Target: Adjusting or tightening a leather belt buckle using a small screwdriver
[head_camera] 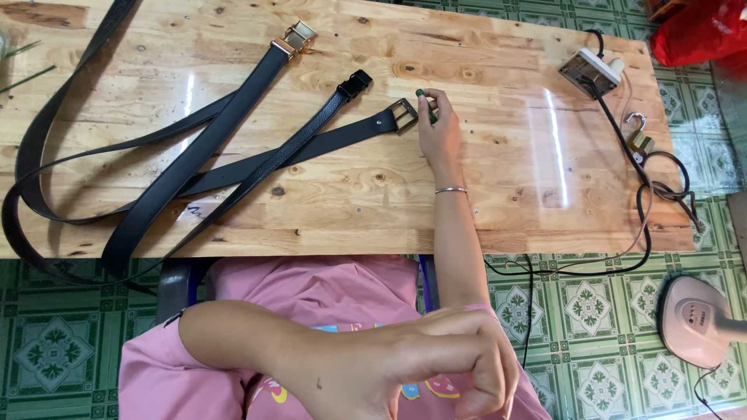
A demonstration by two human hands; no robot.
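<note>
Three black belts lie crossed on a wooden table. One belt ends in a gold buckle, one in a black clip, and one in a square silver buckle. My right hand, with a thin bracelet on its wrist, rests on the table just right of the silver buckle and pinches a small green tool at its fingertips. My left hand hangs in front of my pink shirt below the table edge, its fingers curled closed with nothing visible in them.
A white power strip sits at the table's far right with a black cable running off the edge. A brass padlock lies beside the cable. A pink device stands on the green tiled floor, and a red bag lies beyond the table.
</note>
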